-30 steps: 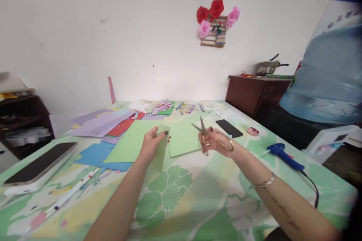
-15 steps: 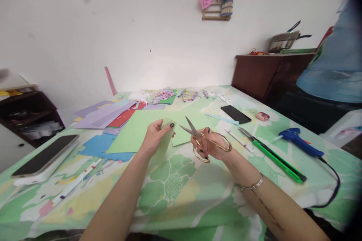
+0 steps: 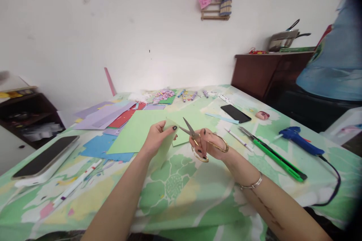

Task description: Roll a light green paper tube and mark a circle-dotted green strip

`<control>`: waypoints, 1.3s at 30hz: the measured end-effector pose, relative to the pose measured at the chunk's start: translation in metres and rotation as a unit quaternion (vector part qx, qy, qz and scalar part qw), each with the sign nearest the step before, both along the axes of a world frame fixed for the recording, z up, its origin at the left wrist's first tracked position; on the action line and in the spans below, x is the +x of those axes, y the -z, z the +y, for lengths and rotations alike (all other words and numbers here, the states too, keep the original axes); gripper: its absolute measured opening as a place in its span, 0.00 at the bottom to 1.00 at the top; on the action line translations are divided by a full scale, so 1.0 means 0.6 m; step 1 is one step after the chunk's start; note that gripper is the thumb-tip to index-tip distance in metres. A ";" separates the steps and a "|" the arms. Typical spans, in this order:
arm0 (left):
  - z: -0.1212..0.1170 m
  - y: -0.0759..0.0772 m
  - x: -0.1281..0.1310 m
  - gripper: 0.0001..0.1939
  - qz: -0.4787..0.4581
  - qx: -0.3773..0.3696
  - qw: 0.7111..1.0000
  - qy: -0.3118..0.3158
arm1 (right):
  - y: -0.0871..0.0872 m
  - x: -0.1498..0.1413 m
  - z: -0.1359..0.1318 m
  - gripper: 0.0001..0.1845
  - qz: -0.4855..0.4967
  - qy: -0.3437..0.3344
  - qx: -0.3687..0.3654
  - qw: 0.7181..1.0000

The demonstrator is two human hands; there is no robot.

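My left hand [image 3: 158, 135] pinches a light green paper piece [image 3: 164, 150] between thumb and fingers, held upright above the table. Gold-handled scissors [image 3: 195, 134] are in my right hand [image 3: 210, 145], the fingers in the loops. Their blades stand apart and point left, with the lower tip close to the edge of the held paper; whether it touches, I cannot tell. Behind my hands lie larger light green sheets [image 3: 135, 130] on the flowered tablecloth [image 3: 172, 188].
At right are a green utility knife [image 3: 278, 158], a blue glue gun [image 3: 302, 141] with its cord, a white pen [image 3: 240, 140] and a black phone [image 3: 235, 113]. Left are blue paper [image 3: 98, 146], purple sheets [image 3: 103, 116], another phone [image 3: 46, 156] and a marker [image 3: 77, 182]. Paper scraps [image 3: 164, 96] lie at the back.
The scissors have shifted slightly left, and the held paper slightly right, so the blade tips are nearer the paper's edge. Both hands keep their hold.
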State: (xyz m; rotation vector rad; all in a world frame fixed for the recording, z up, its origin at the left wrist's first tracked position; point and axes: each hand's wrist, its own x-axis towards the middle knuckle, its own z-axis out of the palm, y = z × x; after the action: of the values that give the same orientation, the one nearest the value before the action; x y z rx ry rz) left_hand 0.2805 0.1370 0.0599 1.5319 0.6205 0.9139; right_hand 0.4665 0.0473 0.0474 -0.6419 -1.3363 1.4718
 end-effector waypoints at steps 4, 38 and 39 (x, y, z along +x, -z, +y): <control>-0.003 0.000 -0.001 0.14 0.019 -0.002 0.999 0.039 | 0.000 -0.006 -0.001 0.20 -0.028 0.007 0.004 1.000; -0.005 0.002 0.001 0.15 0.066 0.076 0.986 0.131 | 0.015 -0.019 0.003 0.24 -0.084 0.095 -0.013 0.992; -0.006 0.000 0.001 0.14 0.066 0.080 0.986 0.128 | 0.016 -0.018 0.003 0.24 -0.091 0.099 -0.013 0.991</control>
State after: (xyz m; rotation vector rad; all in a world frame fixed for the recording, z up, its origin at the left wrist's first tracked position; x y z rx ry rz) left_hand 0.2813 0.1333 0.0597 1.7813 0.4378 0.6824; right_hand 0.4555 0.0491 0.0378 -0.9186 -1.3506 1.2957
